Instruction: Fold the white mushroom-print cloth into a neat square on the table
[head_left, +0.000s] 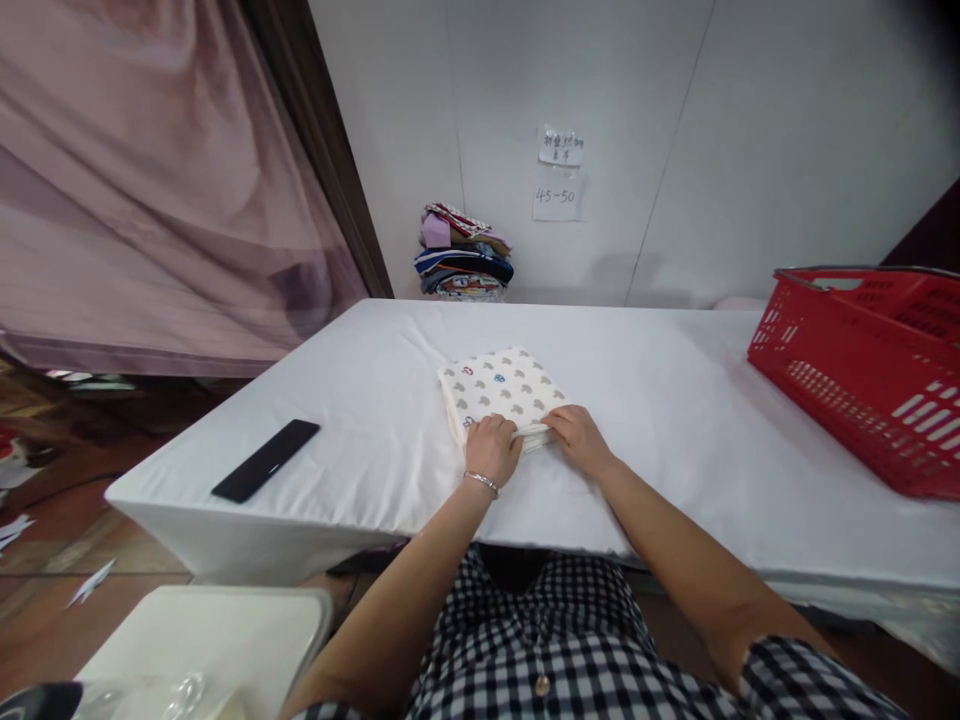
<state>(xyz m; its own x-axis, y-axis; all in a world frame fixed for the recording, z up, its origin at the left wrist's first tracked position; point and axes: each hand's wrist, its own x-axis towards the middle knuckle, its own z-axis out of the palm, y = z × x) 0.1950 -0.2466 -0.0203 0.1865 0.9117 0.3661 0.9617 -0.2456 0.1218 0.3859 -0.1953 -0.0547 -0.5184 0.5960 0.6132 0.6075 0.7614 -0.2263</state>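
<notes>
A folded white cloth (502,385) with a grey print and a few red and blue motifs lies in layers on the table, close to its front edge. My left hand (493,447), with a silver bracelet at the wrist, has its fingers curled over the cloth's near left edge. At the near right corner, my right hand (576,438) pinches the layered edge between thumb and fingers. Both hands are closed on the cloth, and their fingers partly hide its near side.
A white-covered table (660,400) spans the view. On it are a black flat object (267,460) to the left and a red plastic basket (862,370) to the right. Folded clothes (465,255) are stacked by the wall. A white stool (202,640) stands at lower left.
</notes>
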